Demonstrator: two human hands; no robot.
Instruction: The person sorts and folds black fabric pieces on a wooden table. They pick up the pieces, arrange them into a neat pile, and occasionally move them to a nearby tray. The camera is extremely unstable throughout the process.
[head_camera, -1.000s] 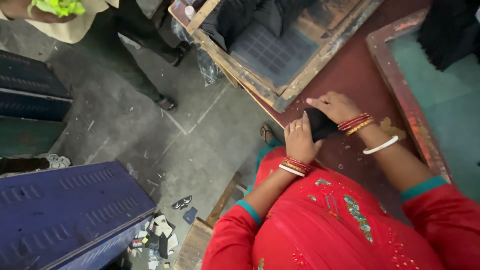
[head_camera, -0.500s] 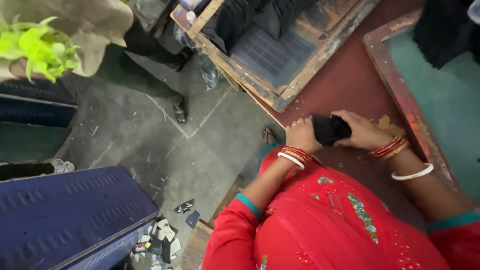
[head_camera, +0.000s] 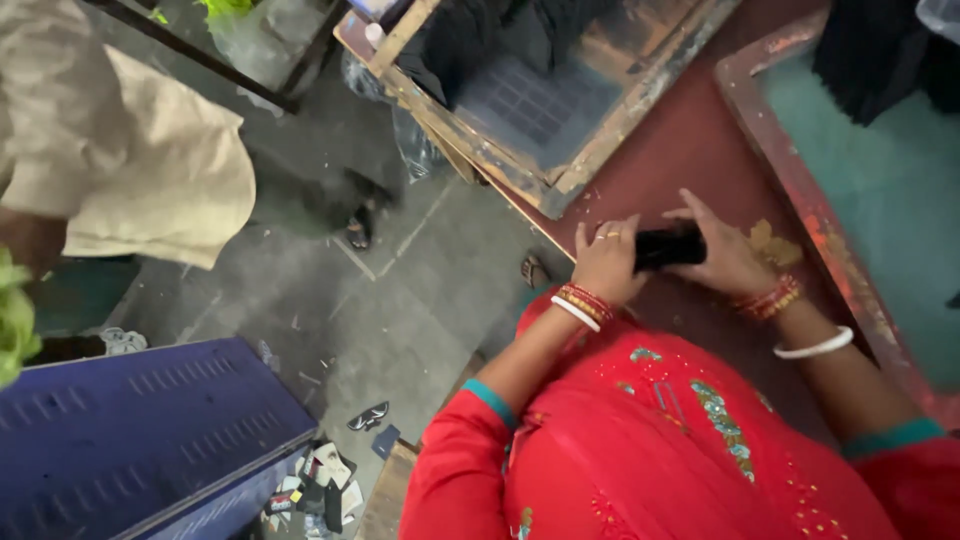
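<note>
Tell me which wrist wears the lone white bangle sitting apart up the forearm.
The right wrist: its white bangle sits apart from the red-gold stack. On the left, white touches the stack.

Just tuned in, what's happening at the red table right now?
A person in red sleeves holds a small black object between both hands over the dark red table. The left hand grips its near end; the right hand covers the other. A wooden framed screen lies at the table's edge. Another person in a beige garment stands on the floor to the left.
</note>
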